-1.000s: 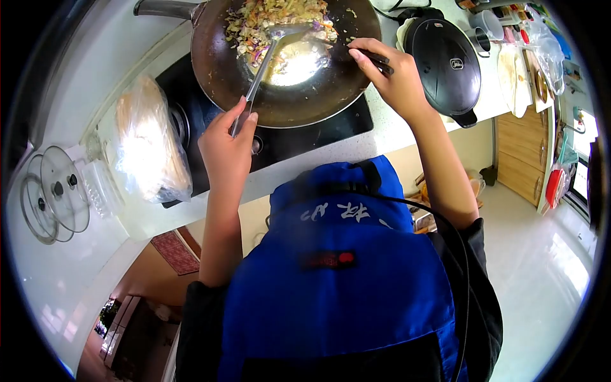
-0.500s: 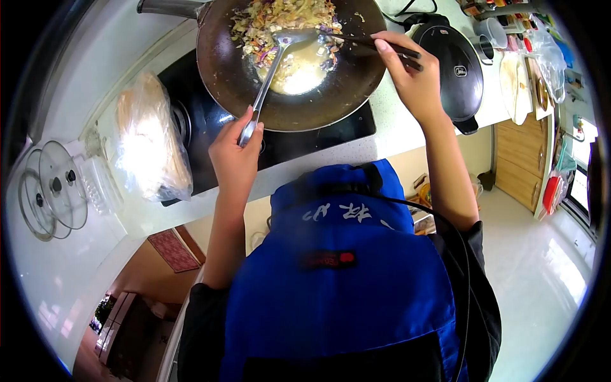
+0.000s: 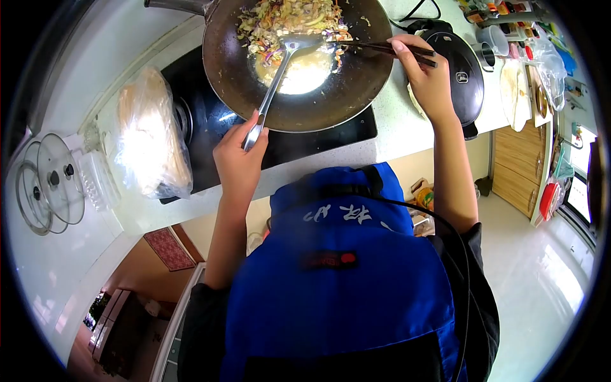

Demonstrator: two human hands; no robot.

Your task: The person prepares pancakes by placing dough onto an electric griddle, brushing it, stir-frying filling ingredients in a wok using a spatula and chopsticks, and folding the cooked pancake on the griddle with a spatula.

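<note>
My left hand (image 3: 240,153) grips the handle of a metal spatula (image 3: 278,79), whose blade lies in the wok (image 3: 344,105) at the lower edge of the food. In my right hand (image 3: 425,79) is a pair of dark chopsticks (image 3: 375,45), reaching leftward over the wok with their tips near the spatula blade. Chopped mixed vegetables (image 3: 289,20) fill the upper part of the wok, and pale liquid (image 3: 304,73) pools below them under a bright glare. The wok stands on a black hob (image 3: 286,148).
A plastic bag of pale food (image 3: 153,137) lies left of the hob. Glass lids (image 3: 56,178) are at the far left. A black round appliance (image 3: 459,83) sits right of the wok, beyond it a metal cup (image 3: 487,58) and flatbreads (image 3: 514,92).
Both hands, the spatula and the wok appear shifted right in view. The chopsticks, earlier largely hidden by the right hand, now extend left to the spatula blade.
</note>
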